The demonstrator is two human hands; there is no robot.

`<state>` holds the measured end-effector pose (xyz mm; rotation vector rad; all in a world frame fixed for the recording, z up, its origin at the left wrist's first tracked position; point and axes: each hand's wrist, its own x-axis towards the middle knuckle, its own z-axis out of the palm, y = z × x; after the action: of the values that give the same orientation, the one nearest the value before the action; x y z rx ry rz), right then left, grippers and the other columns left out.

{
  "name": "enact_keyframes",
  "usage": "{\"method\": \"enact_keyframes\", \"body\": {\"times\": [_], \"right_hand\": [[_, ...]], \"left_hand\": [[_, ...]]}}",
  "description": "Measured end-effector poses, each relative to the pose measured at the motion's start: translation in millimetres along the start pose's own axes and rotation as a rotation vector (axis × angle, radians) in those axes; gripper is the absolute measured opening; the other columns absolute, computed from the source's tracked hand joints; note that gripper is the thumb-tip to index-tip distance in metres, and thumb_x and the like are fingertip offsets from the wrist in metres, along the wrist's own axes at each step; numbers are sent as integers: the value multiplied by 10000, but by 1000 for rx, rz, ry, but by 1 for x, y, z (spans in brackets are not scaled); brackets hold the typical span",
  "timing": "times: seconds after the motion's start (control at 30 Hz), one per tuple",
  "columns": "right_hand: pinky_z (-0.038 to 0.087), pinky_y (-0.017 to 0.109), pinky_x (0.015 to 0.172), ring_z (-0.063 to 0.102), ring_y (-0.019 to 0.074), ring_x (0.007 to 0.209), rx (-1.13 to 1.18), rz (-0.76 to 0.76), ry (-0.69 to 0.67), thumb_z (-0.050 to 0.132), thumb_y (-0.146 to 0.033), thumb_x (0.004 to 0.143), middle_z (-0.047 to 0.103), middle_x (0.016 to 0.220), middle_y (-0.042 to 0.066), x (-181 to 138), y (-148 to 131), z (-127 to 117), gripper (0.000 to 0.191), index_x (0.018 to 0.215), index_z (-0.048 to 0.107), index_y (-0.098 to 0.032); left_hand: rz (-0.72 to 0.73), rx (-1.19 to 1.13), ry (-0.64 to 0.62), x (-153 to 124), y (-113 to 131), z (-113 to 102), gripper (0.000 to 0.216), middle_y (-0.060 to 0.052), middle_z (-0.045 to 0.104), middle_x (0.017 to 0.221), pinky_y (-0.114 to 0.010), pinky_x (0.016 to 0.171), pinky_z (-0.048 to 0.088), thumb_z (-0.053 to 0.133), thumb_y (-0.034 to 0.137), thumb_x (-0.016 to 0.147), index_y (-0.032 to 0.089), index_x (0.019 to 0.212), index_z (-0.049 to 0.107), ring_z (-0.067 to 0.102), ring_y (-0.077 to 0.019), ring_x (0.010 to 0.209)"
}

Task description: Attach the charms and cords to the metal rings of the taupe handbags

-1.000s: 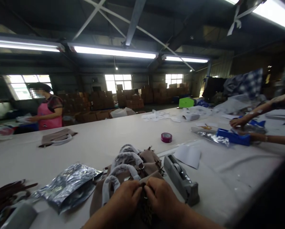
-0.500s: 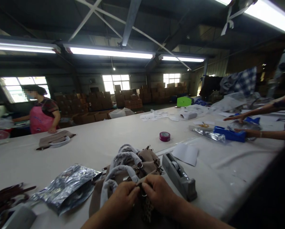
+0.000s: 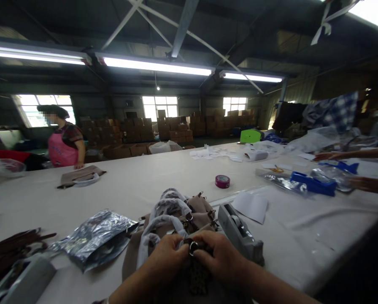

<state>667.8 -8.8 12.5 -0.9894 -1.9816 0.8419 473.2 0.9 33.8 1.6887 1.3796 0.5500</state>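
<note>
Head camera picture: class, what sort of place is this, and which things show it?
Probably a factory packing hall: stacked cardboard boxes at the back, a long shared work table with a tape dispenser, and taupe bags under both hands.

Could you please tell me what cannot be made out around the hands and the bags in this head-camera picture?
- Metal ring: how it joins the bag is hidden by the left hand and right hand.
- Dark strap: its pattern is blurred and its lower end is cut off by the bottom edge.
- Pile of bags: their count is unclear, since wrapped handles overlap.
- Foil pouch: contents hidden.
</note>
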Motion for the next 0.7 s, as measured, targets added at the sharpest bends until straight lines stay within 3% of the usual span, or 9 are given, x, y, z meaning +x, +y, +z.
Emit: {"method": "enact_keyframes", "body": {"times": [0.1, 0.23, 0.37, 0.7], "right_hand": [[480, 297, 865, 675, 222, 956, 38, -14, -117, 698, -115, 738, 751, 1020, 42, 8, -1, -11, 373, 1096, 754, -201], [486, 273, 759, 688, 208, 836, 45, 59, -170, 733, -146, 728, 764, 899, 19, 19, 1, -12, 284, 1001, 787, -200], [471, 256, 703, 675, 193, 769, -9, 106, -150, 748, -128, 699, 756, 818, -6, 19, -1, -5, 232, 916, 792, -198], [475, 252, 763, 669, 179, 804, -2, 109, -44, 667, -50, 707, 757, 845, -7, 13, -1, 12, 230, 856, 768, -192]], "left_hand": [[25, -110, -93, 7, -15, -5, 306, 9, 611, 675, -218, 532, 318, 564, 414, 812, 143, 788, 704, 469, -117, 602], [25, -125, -128, 8, -21, -9, 302, 34, 543, 617, -211, 508, 280, 586, 430, 805, 145, 781, 685, 412, -95, 555], [47, -93, -162, 3, -12, -12, 264, 34, 534, 629, -216, 524, 295, 580, 400, 792, 151, 764, 665, 419, -99, 567], [117, 66, -134, 4, -13, -14, 275, 15, 565, 691, -234, 579, 345, 495, 363, 864, 152, 786, 652, 487, -130, 653]]}}
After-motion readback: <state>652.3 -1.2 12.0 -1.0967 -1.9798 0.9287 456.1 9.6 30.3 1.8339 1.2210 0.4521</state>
